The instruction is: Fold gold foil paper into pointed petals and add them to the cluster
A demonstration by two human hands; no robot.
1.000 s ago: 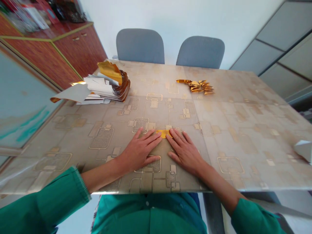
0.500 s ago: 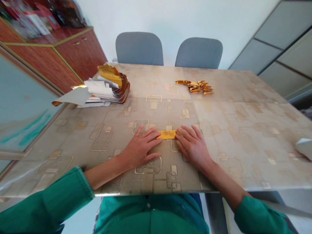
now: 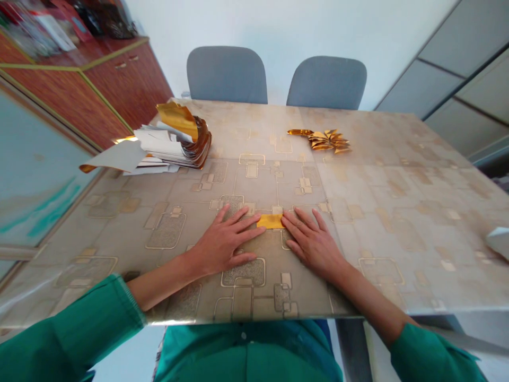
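Observation:
A narrow strip of folded gold paper point(image 3: 271, 221) lies flat on the patterned tablecloth point(image 3: 246, 183), close to the near side of the table. My left hand point(image 3: 224, 240) is spread flat, its fingertips resting on the strip's left end. On the other end, the fingertips of my right hand point(image 3: 315, 240) press down, with that hand also flat and its fingers stretched out. Both ends of the strip are partly hidden beneath the fingers.
A stack of gold and white paper sheets point(image 3: 175, 143) sits at the back left. Folded gold paper pieces point(image 3: 328, 141) lie at the back right. Two grey chairs point(image 3: 226, 74) stand beyond the table, and a white object point(image 3: 499, 240) is at the right edge.
My right hand's fingertips have slid slightly left along the gold strip. My left hand stays almost in place, and the view has shifted a little.

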